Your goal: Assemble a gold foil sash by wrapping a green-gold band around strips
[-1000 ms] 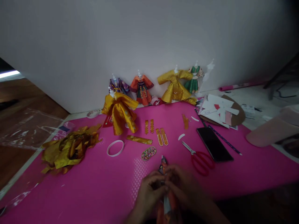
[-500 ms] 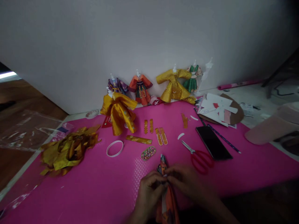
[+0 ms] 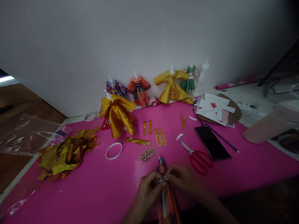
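Note:
Both my hands meet at the near middle of the pink mat, over a small orange patterned doll garment [image 3: 170,203]. My left hand [image 3: 149,188] pinches its narrow middle from the left, where a whitish strip shows between the fingers. From the right, my right hand [image 3: 181,178] pinches the same spot, fingertips close to those of the left. One end of the garment points away from me; the wider part hangs towards me. An oval tin covered in colourful dots [image 3: 147,154] lies just beyond. Red-handled scissors [image 3: 199,160] rest right of my right hand.
Dressed doll stands, including a yellow robe [image 3: 172,85] and an orange robe [image 3: 139,90], line the wall. Gold fabric scraps [image 3: 67,155] and a white tape ring [image 3: 114,151] lie left. A phone [image 3: 212,142], paper pieces [image 3: 215,107] and a pink tumbler [image 3: 271,123] are at right.
The view has shifted slightly. My fingers have moved a little on the garment, and more of the whitish strip shows between them.

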Tool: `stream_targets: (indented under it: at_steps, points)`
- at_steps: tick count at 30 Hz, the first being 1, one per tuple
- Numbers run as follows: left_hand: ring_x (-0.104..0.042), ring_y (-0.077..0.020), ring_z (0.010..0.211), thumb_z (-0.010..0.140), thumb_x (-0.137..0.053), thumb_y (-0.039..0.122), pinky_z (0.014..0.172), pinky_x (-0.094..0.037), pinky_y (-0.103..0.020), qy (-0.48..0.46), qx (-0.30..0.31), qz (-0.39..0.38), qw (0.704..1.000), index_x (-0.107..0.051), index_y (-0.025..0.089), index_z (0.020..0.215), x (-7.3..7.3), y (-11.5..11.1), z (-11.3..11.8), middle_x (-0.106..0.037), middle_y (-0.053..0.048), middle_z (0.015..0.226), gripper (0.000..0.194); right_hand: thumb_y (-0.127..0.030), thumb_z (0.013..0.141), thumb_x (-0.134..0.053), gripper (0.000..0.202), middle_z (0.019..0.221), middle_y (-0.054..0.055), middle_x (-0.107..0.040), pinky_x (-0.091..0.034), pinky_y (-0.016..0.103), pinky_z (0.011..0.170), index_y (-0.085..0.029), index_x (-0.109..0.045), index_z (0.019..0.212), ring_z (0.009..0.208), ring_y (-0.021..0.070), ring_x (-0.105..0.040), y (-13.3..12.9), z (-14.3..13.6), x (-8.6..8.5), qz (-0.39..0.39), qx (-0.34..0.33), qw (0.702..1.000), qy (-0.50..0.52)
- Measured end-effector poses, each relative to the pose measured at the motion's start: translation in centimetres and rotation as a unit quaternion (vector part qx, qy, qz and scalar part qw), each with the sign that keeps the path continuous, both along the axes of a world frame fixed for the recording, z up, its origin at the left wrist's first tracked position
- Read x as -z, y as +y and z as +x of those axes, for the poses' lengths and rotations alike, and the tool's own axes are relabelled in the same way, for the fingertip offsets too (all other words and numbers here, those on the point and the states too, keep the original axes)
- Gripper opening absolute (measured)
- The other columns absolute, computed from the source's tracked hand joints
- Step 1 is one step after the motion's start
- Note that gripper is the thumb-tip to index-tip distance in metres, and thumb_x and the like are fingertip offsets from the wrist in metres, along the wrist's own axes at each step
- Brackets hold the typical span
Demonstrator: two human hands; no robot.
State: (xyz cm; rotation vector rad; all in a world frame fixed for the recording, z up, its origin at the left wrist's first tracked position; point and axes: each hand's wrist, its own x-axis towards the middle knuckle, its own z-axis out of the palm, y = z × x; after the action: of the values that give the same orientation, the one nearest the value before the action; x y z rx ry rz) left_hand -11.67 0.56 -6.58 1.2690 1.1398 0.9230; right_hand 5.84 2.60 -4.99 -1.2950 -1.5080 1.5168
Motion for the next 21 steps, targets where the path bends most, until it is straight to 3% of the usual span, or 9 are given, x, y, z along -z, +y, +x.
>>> stream_targets:
  at_steps: [6, 11, 16, 21]
  points:
    - [-0.044, -0.0069, 0.046, 0.066, -0.08, 0.045, 0.046, -0.031, -0.019, -0.108, 0.004, -0.159, 0.981, -0.051, 0.017, 0.067, -1.1, 0.9, -0.2, -0.055, 0.006, 0.054, 0.04, -0.02, 0.081, -0.054, 0.01, 0.062, -0.003, -0.057, -0.041, 0.023, 0.055, -0.018, -0.056, 0.072, 0.057, 0.0121, -0.054, -0.9, -0.8, 0.9, -0.024, 0.034, 0.998, 0.041]
    - [-0.038, -0.0059, 0.035, 0.059, -0.081, 0.045, 0.038, -0.025, -0.019, -0.122, 0.009, -0.212, 0.97, -0.05, 0.018, 0.062, -1.2, 1.4, -0.4, -0.054, 0.006, 0.046, 0.041, -0.016, 0.082, -0.058, 0.011, 0.072, 0.0, -0.058, -0.042, 0.024, 0.062, -0.017, -0.061, 0.071, 0.068, 0.0128, -0.056, -1.4, -0.8, 0.4, 0.126, 0.02, 0.991, -0.038]
    - [-0.036, -0.005, 0.038, 0.053, -0.082, 0.029, 0.042, -0.027, -0.018, -0.111, -0.003, -0.211, 0.971, -0.048, 0.018, 0.057, -1.1, 1.7, -0.4, -0.052, 0.007, 0.046, 0.035, -0.01, 0.081, -0.059, 0.011, 0.081, 0.001, -0.057, -0.042, 0.023, 0.065, -0.018, -0.066, 0.076, 0.075, 0.0127, -0.057, -1.7, 0.2, -0.3, 0.226, -0.06, 0.968, -0.089]
    - [-0.045, -0.0085, 0.052, 0.051, -0.072, 0.015, 0.051, -0.032, -0.019, -0.064, -0.011, -0.137, 0.988, -0.048, 0.018, 0.054, -0.7, 1.5, -0.2, -0.057, 0.004, 0.055, 0.024, -0.006, 0.078, -0.059, 0.014, 0.083, 0.002, -0.058, -0.043, 0.025, 0.067, -0.018, -0.065, 0.079, 0.077, 0.0137, -0.057, -1.4, 0.9, -0.6, 0.214, -0.087, 0.964, -0.129]
